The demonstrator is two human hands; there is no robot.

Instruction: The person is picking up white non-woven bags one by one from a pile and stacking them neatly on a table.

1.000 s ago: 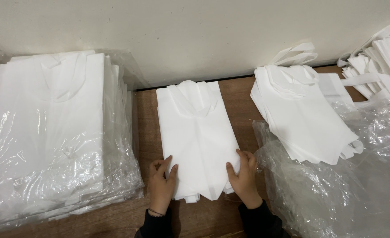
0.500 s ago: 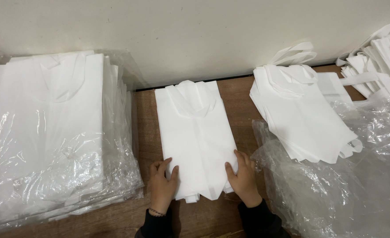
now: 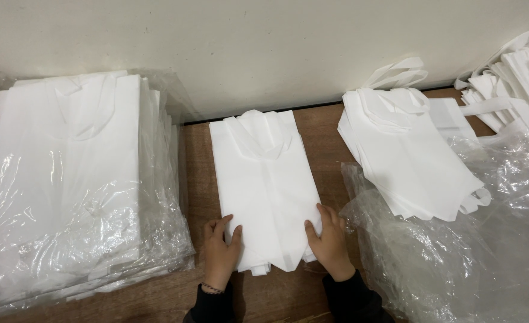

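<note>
Two hands, left hand (image 3: 221, 251) and right hand (image 3: 329, 238), are pressed flat-fingered, unclenched, on the white bag stack (image 3: 264, 185), whose long axis is stretched away beyond the fingers.

Both hands (image 3: 221, 251) (image 3: 329, 240) press a white bag stack's (image 3: 264, 179) near corners.

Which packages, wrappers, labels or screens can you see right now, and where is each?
Clear plastic wrap: far left on the wooden table, around a tall stack of flat white bags.
Crumpled clear plastic sheet: right side, partly under the loose pile of white handled bags.
Labels, signs or screens: none visible.
Both hands rest on the unwrapped middle stack.
</note>
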